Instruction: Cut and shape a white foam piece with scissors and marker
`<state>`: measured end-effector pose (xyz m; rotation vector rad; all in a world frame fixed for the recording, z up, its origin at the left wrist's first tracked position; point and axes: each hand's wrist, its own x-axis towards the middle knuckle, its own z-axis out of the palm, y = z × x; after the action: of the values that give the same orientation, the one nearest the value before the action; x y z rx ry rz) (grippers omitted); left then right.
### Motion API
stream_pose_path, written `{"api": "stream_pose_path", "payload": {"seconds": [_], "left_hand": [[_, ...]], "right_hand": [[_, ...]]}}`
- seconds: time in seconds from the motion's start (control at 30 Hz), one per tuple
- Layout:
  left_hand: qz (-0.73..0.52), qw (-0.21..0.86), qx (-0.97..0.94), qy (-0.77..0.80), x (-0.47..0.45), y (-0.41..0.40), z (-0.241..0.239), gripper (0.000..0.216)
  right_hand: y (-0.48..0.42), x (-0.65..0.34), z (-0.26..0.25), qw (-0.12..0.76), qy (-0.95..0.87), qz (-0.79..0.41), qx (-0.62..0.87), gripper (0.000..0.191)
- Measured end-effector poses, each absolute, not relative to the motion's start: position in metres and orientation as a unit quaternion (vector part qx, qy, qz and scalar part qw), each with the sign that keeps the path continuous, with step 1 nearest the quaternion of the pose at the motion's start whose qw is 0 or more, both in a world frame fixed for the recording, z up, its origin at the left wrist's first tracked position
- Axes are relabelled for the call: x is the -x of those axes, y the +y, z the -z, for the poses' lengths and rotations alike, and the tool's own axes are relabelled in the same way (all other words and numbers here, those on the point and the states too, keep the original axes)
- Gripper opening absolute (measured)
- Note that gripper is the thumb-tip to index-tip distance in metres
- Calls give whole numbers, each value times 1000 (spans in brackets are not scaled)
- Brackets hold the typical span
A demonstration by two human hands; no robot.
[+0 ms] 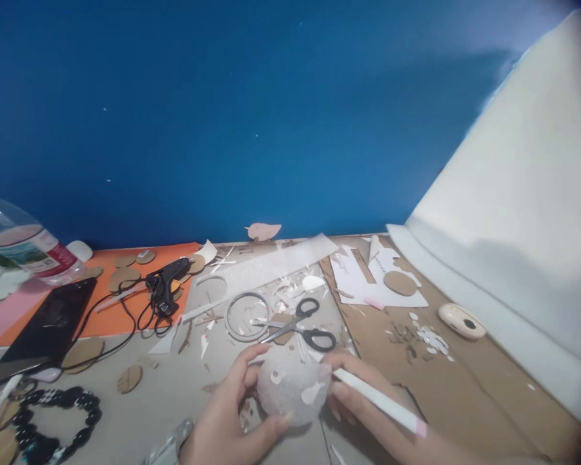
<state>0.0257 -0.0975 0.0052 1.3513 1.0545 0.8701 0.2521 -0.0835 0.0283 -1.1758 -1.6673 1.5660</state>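
Observation:
My left hand (235, 410) grips a rounded pale grey piece (290, 395) from its left side, thumb along the lower edge. The piece carries a small white eye-like dot and a white drop-shaped patch. At its right edge is my right hand (361, 413), its fingers closed round a white pen (375, 399) with a pink end. The pen's tip end is near the piece; I cannot tell whether it touches. Just beyond the piece lie open scissors (295, 325) with black handles and a roll of clear tape (248, 316).
On the left are a glue gun (167, 284) on orange paper (145, 329), a black phone (41, 329), a plastic bottle (31, 248) and a beaded bracelet (57, 423). A pink paper bird (264, 231) stands by the wall. To the right lie white paper dots (433, 339) and a cream oval object (461, 321).

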Motion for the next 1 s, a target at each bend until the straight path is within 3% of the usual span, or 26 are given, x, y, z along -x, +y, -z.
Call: {"api": "stream_pose_path", "payload": {"seconds": [0.17,0.43,0.63,0.73,1.0], "left_hand": [[-347,594,-581,436,-24,-100,-3,60],[-331,625,-550,444,-20,-101,1,59],[-342,605,-566,444,-21,-96,-4,41],[-344,605,-564,444,-21,-97,-3,46],[-338,612,-548,459,-22,-100,1,51]], "right_hand": [[-80,-249,-36,264,-565,-629,465,37],[-81,-254,2,306,-528,-693,384,40],[-80,-255,-16,269,-590,-629,428,35],[-79,-256,-30,228,-650,-588,424,30],[-80,-253,-32,225,-677,-522,467,29]]}}
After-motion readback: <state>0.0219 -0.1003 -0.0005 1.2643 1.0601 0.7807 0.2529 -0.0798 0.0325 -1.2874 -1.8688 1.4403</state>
